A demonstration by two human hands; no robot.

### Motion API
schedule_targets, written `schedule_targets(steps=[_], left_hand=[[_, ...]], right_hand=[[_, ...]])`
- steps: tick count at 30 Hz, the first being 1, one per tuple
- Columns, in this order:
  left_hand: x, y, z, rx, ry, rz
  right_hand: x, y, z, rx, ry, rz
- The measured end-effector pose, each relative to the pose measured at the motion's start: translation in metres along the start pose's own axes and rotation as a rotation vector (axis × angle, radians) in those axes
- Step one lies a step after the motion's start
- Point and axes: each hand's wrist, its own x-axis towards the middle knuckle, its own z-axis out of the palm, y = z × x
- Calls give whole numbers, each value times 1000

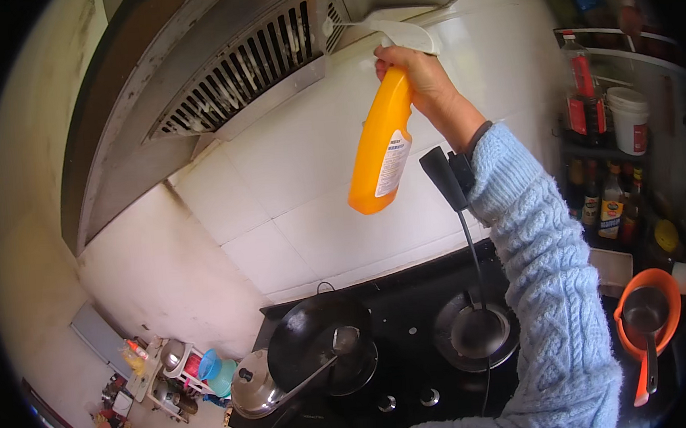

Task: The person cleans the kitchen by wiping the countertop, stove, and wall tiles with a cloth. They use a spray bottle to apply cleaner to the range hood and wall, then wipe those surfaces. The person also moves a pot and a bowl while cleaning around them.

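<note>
My right hand [426, 80], raised in front of the tiled wall, grips the neck of a yellow-orange plastic spray bottle [377, 143] by its white trigger head [405, 35]. The nozzle faces the slotted vent grille [243, 72] of a metal range hood [131, 91], and a thin whitish streak lies between them. White foam clings to several slats. A black device [445, 177] with a cable sits at my right wrist. My left hand is out of view; part of a light blue sleeve shows at the bottom edge.
Below is a black gas hob [407, 367] with a wok [310, 335], a ladle [346, 340] and a small pan [479, 332]. A metal lid [253, 384] stands left. At right are an orange colander or bowl [623, 337] holding a dark saucepan [645, 309], and shelved bottles [610, 207].
</note>
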Motion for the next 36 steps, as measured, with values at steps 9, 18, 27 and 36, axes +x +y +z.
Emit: schedule_targets(steps=[9,18,27,36], left_hand=[[-20,31,-12,74,64,10],[-38,49,-23,172,128,133],[-36,22,-30,-213,83,-383],[-53,49,-23,-123,68,-277]], right_hand=[[11,29,-18,130,0,65],[11,39,-20,189,76,21],[23,47,-15,184,131,9],[29,52,-17,284,196,-39]])
